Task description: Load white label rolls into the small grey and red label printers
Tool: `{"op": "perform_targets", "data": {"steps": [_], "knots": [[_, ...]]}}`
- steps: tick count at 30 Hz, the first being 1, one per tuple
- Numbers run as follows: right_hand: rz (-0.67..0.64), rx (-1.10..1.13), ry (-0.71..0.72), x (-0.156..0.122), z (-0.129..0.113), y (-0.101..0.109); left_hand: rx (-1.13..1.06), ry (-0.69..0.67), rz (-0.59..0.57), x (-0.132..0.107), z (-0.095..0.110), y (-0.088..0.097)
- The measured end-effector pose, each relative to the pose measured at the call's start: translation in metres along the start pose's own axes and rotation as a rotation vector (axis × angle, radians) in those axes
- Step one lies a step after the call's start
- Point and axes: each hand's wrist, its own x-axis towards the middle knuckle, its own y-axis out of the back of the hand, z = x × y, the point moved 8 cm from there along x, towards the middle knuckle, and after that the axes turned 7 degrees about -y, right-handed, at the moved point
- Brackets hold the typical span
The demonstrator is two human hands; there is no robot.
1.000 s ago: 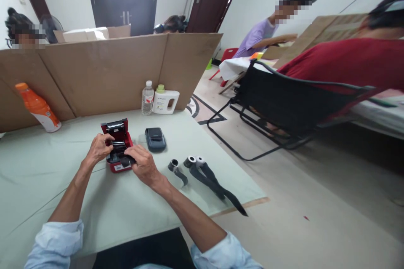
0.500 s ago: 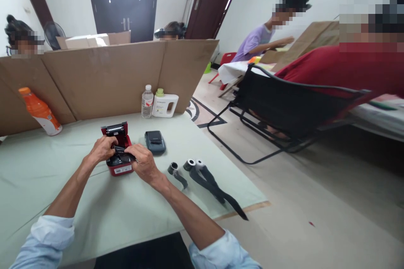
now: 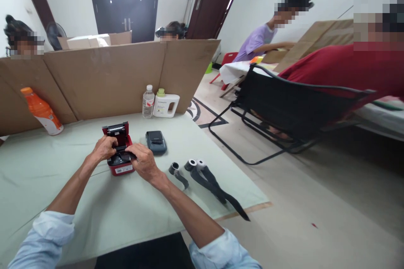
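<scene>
The red-and-black, open-lidded plastic device is sitting on the pale green table. The left hand is resting inside, its grip hidden; the right hand is pinching glossy black film, likely light, limp, slippery, best held by its edges.

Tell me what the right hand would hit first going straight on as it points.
The right hand would likely meet the open red device just ahead, then perhaps the left hand; depth is unclear.

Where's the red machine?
In the head view, the red machine sits on the table, left of the dark device, between left hand and right hand.
</scene>
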Motion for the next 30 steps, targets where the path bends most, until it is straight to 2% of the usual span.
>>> {"op": "perform_targets", "data": {"steps": [8, 12, 16, 18, 22, 23, 25, 28, 30], "knots": [[-0.056, -0.042, -0.004, -0.006, 0.006, -0.012, 0.008, -0.042, -0.095, 0.0, 0.005, 0.006], [-0.101, -0.073, 0.006, -0.008, 0.001, -0.02, -0.025, -0.125, -0.068, -0.005, 0.017, 0.007], [-0.086, -0.107, 0.053, -0.01, -0.008, -0.021, -0.029, -0.131, -0.059, -0.013, 0.025, 0.003], [-0.077, -0.111, 0.062, -0.012, -0.01, -0.021, -0.031, -0.111, 0.045, -0.017, 0.025, 0.013], [-0.101, -0.15, 0.064, -0.019, -0.009, -0.025, -0.055, 0.003, 0.513, -0.031, 0.012, 0.06], [-0.107, -0.173, 0.065, -0.021, -0.009, -0.027, -0.076, 0.027, 0.59, -0.033, 0.007, 0.068], [-0.111, -0.223, 0.066, -0.024, -0.009, -0.029, -0.153, 0.053, 0.636, -0.029, -0.002, 0.075], [-0.117, -0.28, 0.077, -0.024, -0.008, -0.033, -0.294, 0.067, 0.565, -0.014, -0.012, 0.071], [-0.139, -0.316, 0.082, -0.021, -0.006, -0.036, -0.303, 0.106, 0.562, -0.008, -0.018, 0.069]]}}
